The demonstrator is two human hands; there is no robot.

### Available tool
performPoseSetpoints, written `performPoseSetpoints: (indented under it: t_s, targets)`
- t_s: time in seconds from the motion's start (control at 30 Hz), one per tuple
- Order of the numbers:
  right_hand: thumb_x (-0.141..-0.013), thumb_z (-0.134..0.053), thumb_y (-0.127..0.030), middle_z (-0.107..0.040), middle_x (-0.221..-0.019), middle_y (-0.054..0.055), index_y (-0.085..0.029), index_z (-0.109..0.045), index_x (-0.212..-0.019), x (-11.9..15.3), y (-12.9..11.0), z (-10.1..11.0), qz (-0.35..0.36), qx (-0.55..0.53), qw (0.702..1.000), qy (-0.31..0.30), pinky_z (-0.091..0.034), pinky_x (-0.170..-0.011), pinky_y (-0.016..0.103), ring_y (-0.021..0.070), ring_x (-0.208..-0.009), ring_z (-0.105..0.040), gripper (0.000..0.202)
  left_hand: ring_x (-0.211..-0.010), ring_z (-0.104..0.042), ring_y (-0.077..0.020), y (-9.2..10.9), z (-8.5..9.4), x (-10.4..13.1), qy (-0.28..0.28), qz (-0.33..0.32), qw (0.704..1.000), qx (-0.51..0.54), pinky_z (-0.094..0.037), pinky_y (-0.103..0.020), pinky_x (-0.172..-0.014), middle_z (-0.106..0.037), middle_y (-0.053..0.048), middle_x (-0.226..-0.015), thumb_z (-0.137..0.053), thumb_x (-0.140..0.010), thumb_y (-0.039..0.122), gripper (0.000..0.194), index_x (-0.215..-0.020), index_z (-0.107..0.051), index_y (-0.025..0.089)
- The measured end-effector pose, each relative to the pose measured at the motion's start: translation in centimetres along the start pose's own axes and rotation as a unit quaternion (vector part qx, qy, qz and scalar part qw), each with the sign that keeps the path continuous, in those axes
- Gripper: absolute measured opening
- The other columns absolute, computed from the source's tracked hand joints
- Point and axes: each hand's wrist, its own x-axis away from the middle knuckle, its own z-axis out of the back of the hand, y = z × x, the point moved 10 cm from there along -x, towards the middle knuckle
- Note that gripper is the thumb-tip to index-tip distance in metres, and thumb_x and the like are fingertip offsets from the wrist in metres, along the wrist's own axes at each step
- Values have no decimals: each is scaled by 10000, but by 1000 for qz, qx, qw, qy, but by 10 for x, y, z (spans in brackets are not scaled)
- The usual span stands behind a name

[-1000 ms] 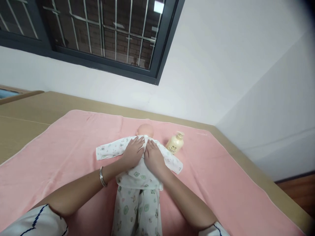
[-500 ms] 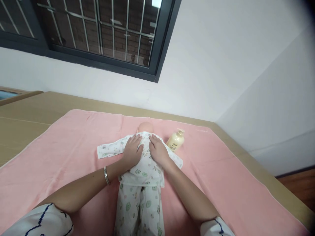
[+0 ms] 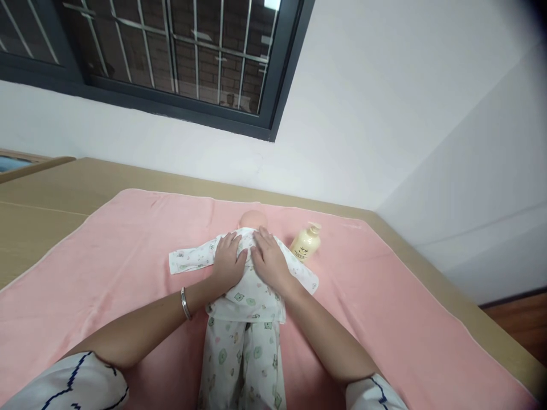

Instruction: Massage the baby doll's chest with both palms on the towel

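Observation:
A baby doll [image 3: 256, 296] in white printed top and trousers lies on a pink blanket [image 3: 141, 239], its bare head [image 3: 253, 218] toward the wall and its sleeves spread sideways. My left hand [image 3: 228, 263] rests flat on the left side of the doll's upper body, fingers extended toward its shoulder. On the other side lies my right hand [image 3: 269, 259], also flat, its fingertips near the neckline. Neither hand grips anything. A pale yellow pump bottle [image 3: 306, 242] lies tilted beside the doll's right-hand sleeve, apart from my hand.
The blanket covers a wooden surface [image 3: 47, 199] that meets a white wall [image 3: 342, 114]. A dark-framed window [image 3: 273, 108] with bars is above. At the left edge stands a wooden rail [image 3: 38, 168]; brown wood [image 3: 521, 322] shows at the lower right.
My right hand has slid slightly up and to the left over the doll's top. My left hand has shifted only a little. Doll and bottle stay in place.

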Motion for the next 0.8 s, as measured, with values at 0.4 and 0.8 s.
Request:
performPoseSetpoints:
  t_s: [0.4,0.8]
  targets:
    - [-951,-370,-246,-341,-1531,154,-104,-425,-1427,0,-5,0,12,35,999,12,-196,-1180,497,250,-1453,-238,500,-1304,-449,-300,0,4,0,11,9,1000,5,-329,-547,-1119,-511,-146,-1377,-425,-921,307,368,-1246,-537,176]
    - [-912,-430,-247,-476,-1449,133,-137,-530,-1357,9,-20,63,-1,-8,1000,-15,-339,-1122,414,238,-1358,-425,469,-1406,-349,-235,44,10,-5,-72,77,925,366,-208,-430,-1201,-470,-83,-1465,-354,-971,413,427,-1254,-593,200]
